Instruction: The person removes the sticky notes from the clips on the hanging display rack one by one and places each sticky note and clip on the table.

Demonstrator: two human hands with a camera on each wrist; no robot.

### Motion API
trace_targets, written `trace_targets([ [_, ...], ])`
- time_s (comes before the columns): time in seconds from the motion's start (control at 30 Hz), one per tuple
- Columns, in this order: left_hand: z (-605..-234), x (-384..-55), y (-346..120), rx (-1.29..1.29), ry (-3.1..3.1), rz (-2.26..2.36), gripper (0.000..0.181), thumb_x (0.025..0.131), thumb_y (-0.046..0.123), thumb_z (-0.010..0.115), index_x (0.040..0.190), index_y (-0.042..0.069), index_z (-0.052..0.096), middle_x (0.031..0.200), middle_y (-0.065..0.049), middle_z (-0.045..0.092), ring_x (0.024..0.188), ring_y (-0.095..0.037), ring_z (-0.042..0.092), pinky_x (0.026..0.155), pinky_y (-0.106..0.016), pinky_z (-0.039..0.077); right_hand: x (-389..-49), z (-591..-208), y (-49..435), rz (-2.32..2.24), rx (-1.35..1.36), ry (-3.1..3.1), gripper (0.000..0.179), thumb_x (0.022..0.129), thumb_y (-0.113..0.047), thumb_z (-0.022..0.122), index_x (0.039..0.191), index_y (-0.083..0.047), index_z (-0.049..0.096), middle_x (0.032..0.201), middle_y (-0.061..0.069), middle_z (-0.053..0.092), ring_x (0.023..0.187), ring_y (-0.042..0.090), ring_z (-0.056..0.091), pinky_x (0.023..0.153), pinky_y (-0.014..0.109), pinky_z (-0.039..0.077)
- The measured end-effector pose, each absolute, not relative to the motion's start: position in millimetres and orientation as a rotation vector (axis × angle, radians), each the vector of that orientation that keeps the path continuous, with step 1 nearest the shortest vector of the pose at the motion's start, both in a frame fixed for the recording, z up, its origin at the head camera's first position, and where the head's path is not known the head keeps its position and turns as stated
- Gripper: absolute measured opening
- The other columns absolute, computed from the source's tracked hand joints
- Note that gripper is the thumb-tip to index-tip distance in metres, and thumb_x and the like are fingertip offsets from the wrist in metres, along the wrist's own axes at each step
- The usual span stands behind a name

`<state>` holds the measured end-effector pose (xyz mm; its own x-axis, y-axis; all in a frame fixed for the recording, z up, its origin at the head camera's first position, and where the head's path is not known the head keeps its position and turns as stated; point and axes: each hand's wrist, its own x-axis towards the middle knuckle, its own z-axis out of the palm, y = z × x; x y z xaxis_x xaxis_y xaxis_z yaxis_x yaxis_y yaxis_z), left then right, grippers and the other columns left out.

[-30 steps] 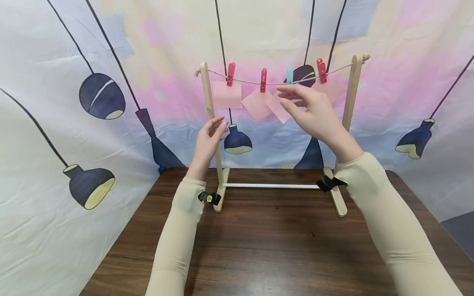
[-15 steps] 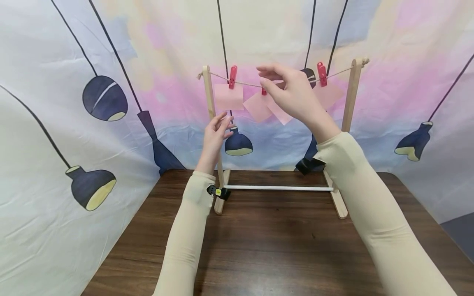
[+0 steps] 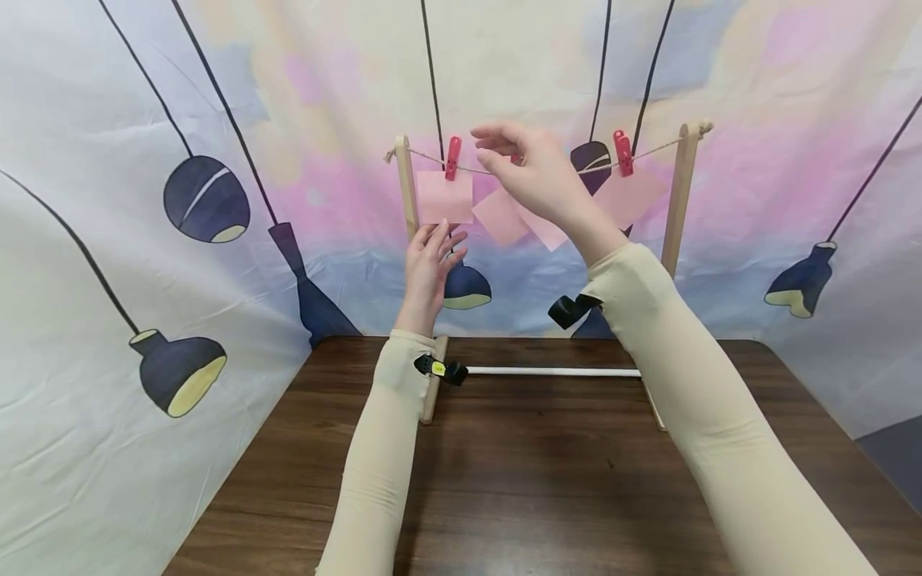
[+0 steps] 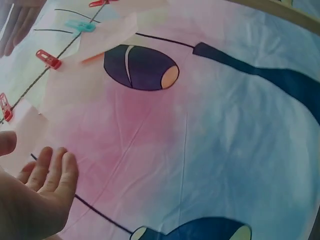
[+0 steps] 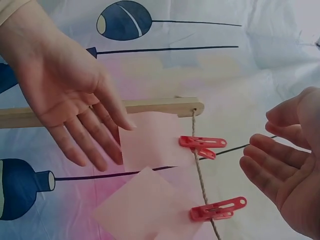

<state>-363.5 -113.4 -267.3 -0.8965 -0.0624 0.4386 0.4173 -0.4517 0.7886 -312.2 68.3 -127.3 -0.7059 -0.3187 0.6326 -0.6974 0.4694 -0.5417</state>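
Note:
Pink paper squares hang by clothespins from a twine line. My left hand (image 3: 430, 268), fingers loosely bent, has its fingertips at the lower edge of the leftmost pink paper (image 3: 444, 198). That paper hangs from a red clothespin (image 3: 452, 158). My right hand (image 3: 536, 168) is raised near the line, just right of that clothespin, holding nothing. In the right wrist view a gap shows between its fingers (image 5: 267, 167) and the clothespins. A second red clothespin (image 5: 215, 210) is mostly behind the right hand in the head view. The blue clothespin (image 4: 81, 25) is hidden there but shows in the left wrist view.
The line is tied between two wooden posts (image 3: 681, 200) joined low down by a white rod (image 3: 555, 372). This rack stands on a dark wooden table (image 3: 533, 480). Another red clothespin (image 3: 623, 152) holds paper at the right. A cloth printed with lamps (image 3: 464, 286) hangs behind.
My right hand has moved left along the line, from near the blue clothespin toward the leftmost red one. My left hand has shifted slightly right, to the leftmost paper's lower edge.

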Motion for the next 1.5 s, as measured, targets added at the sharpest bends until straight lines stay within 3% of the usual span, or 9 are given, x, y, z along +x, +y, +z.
trace_targets([
  [0.17, -268, -363, -108, -0.463, -1.319, -2.390, 0.013, 0.104, 0.017, 0.059, 0.102, 0.005, 0.061, 0.104, -0.008, 0.064, 0.107, -0.031, 0.066, 0.098, -0.047, 0.052, -319, -129, 62, 1.085, 0.874, -2.285, 0.039, 0.103, -0.023, 0.060, 0.139, -0.010, 0.060, 0.132, 0.005, 0.065, 0.120, 0.016, 0.062, 0.100, 0.029, 0.050],
  [0.3, -269, -363, -106, -0.446, -1.266, -2.361, 0.012, 0.103, 0.011, 0.060, 0.092, 0.009, 0.064, 0.093, -0.007, 0.069, 0.088, -0.019, 0.071, 0.084, -0.035, 0.057, -324, -131, 58, 1.079, 0.885, -2.304, 0.040, 0.103, -0.021, 0.059, 0.141, -0.010, 0.058, 0.133, 0.007, 0.063, 0.121, 0.017, 0.061, 0.101, 0.030, 0.050],
  [0.4, -269, -363, -105, -0.442, -1.256, -2.343, 0.013, 0.102, 0.008, 0.060, 0.090, 0.009, 0.065, 0.088, -0.006, 0.072, 0.081, -0.016, 0.071, 0.077, -0.029, 0.058, -328, -131, 56, 1.072, 0.865, -2.327, 0.041, 0.104, -0.022, 0.058, 0.143, -0.011, 0.056, 0.136, 0.007, 0.062, 0.123, 0.017, 0.060, 0.102, 0.030, 0.049],
  [0.97, -274, -355, -106, -0.421, -1.318, -2.281, 0.009, 0.101, 0.005, 0.061, 0.094, 0.006, 0.067, 0.083, -0.003, 0.073, 0.076, -0.014, 0.070, 0.075, -0.027, 0.058, -341, -129, 38, 1.055, 0.838, -2.432, 0.049, 0.104, -0.020, 0.056, 0.149, -0.004, 0.047, 0.148, 0.009, 0.053, 0.133, 0.020, 0.053, 0.110, 0.029, 0.042],
  [1.3, -277, -353, -104, -0.392, -1.373, -2.271, 0.010, 0.101, 0.007, 0.061, 0.093, 0.008, 0.067, 0.083, -0.001, 0.074, 0.077, -0.012, 0.070, 0.090, -0.045, 0.055, -343, -118, 29, 1.017, 0.727, -2.557, 0.055, 0.104, -0.027, 0.054, 0.155, -0.009, 0.040, 0.156, 0.004, 0.043, 0.138, 0.018, 0.048, 0.111, 0.029, 0.040],
  [1.5, -277, -351, -103, -0.384, -1.365, -2.281, 0.010, 0.101, 0.006, 0.060, 0.093, 0.006, 0.067, 0.083, -0.001, 0.073, 0.077, -0.013, 0.070, 0.083, -0.035, 0.058, -345, -117, 25, 1.028, 0.713, -2.577, 0.055, 0.105, -0.024, 0.053, 0.155, -0.007, 0.040, 0.153, 0.006, 0.048, 0.137, 0.016, 0.049, 0.111, 0.027, 0.040],
])
